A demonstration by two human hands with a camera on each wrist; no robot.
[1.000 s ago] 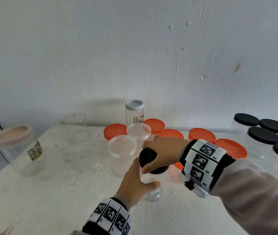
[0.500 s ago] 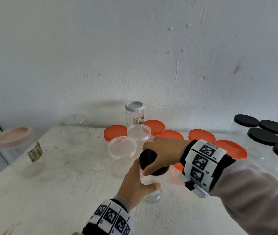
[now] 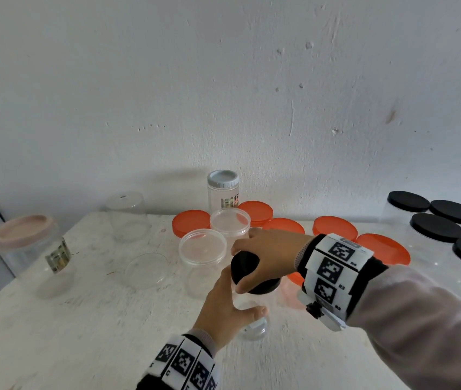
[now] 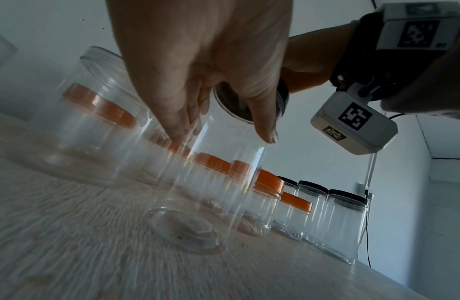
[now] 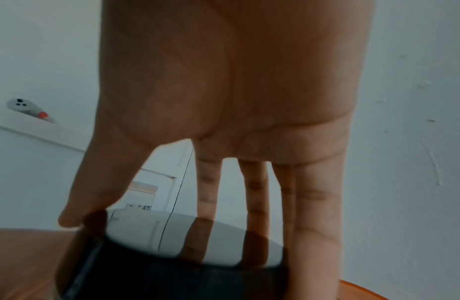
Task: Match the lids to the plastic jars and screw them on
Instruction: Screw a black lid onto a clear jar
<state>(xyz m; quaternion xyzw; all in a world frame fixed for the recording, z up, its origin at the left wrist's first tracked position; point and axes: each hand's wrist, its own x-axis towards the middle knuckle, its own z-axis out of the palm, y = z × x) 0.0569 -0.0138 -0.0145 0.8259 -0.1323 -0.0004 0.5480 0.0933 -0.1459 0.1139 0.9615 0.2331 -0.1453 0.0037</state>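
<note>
A clear plastic jar (image 3: 254, 325) stands upright on the white table (image 3: 83, 333), near the front middle. My left hand (image 3: 232, 302) grips its side, thumb on the near wall and fingers round the far wall; the left wrist view shows the same jar (image 4: 205, 192). A black lid (image 3: 244, 270) sits on the jar's mouth. My right hand (image 3: 263, 257) grips this lid from above, thumb and fingers curled round its rim. The right wrist view shows the fingers (image 5: 313, 223) down the side of the black lid (image 5: 172, 276). The jar's threads are hidden.
Several orange-lidded jars (image 3: 336, 229) stand behind my hands. Black-lidded jars (image 3: 437, 229) fill the right edge. Two jars with clear lids (image 3: 202, 246), open clear jars (image 3: 145, 271), a pink-lidded jar (image 3: 24, 235) and a white-capped jar (image 3: 223, 180) stand left and back.
</note>
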